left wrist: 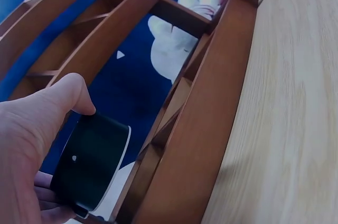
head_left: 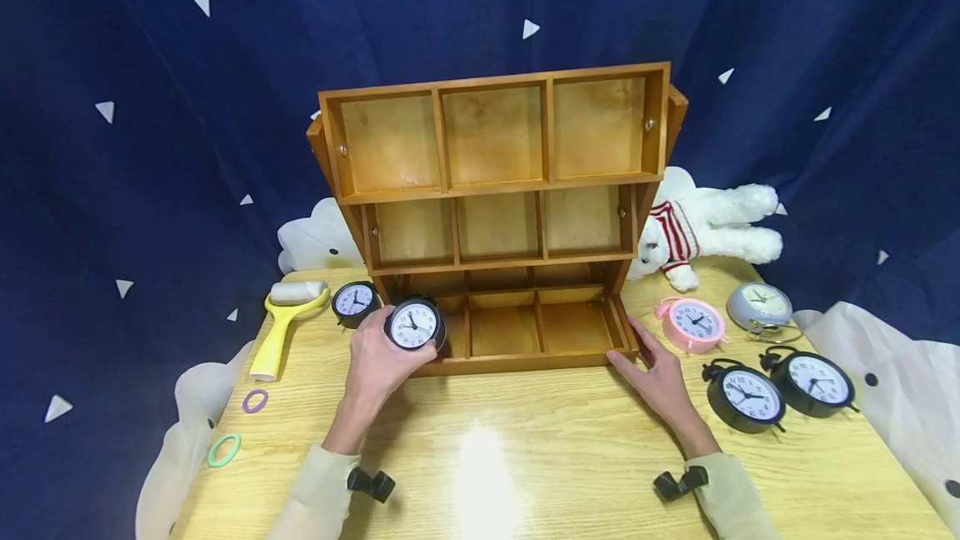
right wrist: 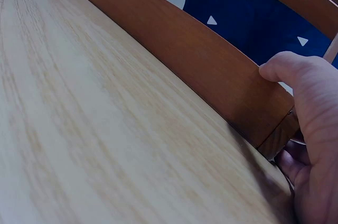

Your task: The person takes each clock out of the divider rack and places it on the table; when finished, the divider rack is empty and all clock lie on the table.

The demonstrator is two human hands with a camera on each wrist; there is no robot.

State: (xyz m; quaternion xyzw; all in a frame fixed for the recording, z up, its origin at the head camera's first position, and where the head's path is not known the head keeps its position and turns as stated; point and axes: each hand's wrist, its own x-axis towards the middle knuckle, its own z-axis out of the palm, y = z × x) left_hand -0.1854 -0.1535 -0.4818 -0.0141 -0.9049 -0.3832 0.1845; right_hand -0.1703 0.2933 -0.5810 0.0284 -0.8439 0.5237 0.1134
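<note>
My left hand [head_left: 377, 354] grips a round black alarm clock [head_left: 415, 323], its white dial facing up toward the head camera. The clock is above the left compartment of the bottom tier of a wooden tiered box [head_left: 517, 363]; in the left wrist view its dark casing [left wrist: 91, 163] shows between thumb and fingers. At the bottom tier's right front corner, my right hand [head_left: 660, 380] holds the wood, thumb on the front board [right wrist: 211, 65] and fingers round the side. The compartments of the upper two tiers hold nothing.
Left of the box lie another black clock [head_left: 356, 304], a yellow-handled lint roller [head_left: 275, 344], a purple ring [head_left: 255, 401] and a green ring [head_left: 223, 450]. To the right are a pink clock [head_left: 693, 324], a grey clock [head_left: 759, 307], two black clocks [head_left: 746, 397] and a white plush toy [head_left: 705, 227].
</note>
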